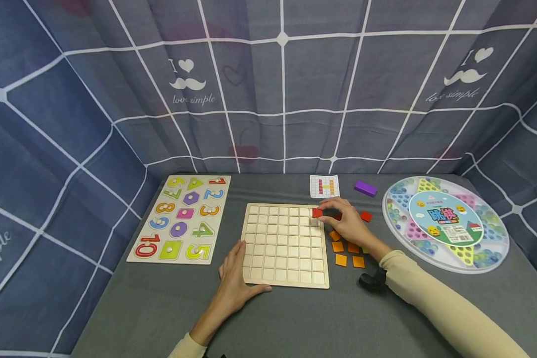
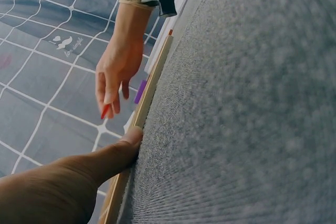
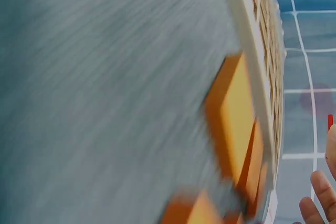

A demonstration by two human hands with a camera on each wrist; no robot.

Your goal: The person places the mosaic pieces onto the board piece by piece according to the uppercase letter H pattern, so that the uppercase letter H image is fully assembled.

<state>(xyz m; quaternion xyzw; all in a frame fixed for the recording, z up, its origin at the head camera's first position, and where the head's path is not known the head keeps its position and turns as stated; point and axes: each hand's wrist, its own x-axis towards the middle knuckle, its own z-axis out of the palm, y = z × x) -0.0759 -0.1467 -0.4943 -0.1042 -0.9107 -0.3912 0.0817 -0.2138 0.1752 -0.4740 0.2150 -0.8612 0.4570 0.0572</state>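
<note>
A square wooden board [image 1: 286, 237] with a grid of shallow cells lies on the grey table. My left hand [image 1: 233, 282] rests against its near left corner, fingers along the left edge and the thumb [image 2: 118, 156] touching the front edge. My right hand [image 1: 350, 223] pinches a red square tile [image 1: 317, 213] between thumb and fingers, above the board's far right corner. In the left wrist view this red tile [image 2: 105, 111] is held clear of the board. Several orange tiles [image 1: 341, 260] lie right of the board, and another red tile [image 1: 366, 216] lies beyond the right hand.
A printed pattern card [image 1: 324, 186] and a purple block [image 1: 365, 188] lie behind the board. On the left is a number and shape puzzle board [image 1: 185, 199]; on the right, a round Chinese checkers set [image 1: 447, 223]. A patterned cloth [image 1: 250, 99] hangs behind the table.
</note>
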